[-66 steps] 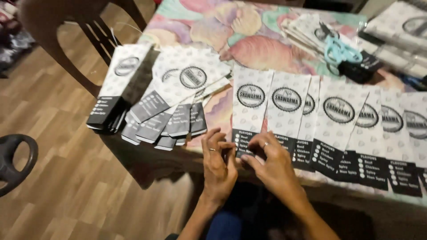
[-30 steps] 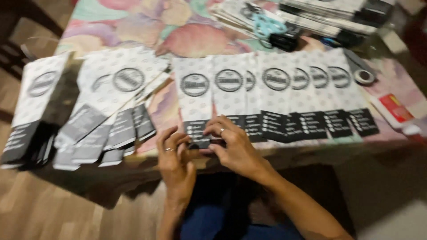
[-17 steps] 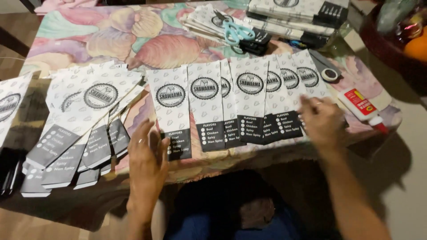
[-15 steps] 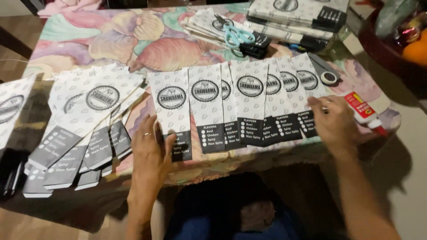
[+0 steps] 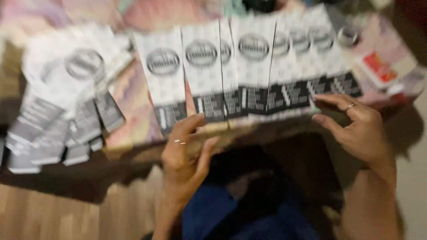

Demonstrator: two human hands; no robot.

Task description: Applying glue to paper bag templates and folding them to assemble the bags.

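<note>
— Where are the hands?
— The left hand (image 5: 184, 153) sits at seven o'clock, fingers loosely spread at the bottom edge of the leftmost flat pouch (image 5: 163, 82); the right hand (image 5: 358, 131) curls open at four o'clock beside the row of pouches (image 5: 253, 66). Neither grips anything.

— What step?
— Seemingly evening the overlapped row along the surface (image 5: 133, 84) edge; next calls for light nudges at both ends.
</note>
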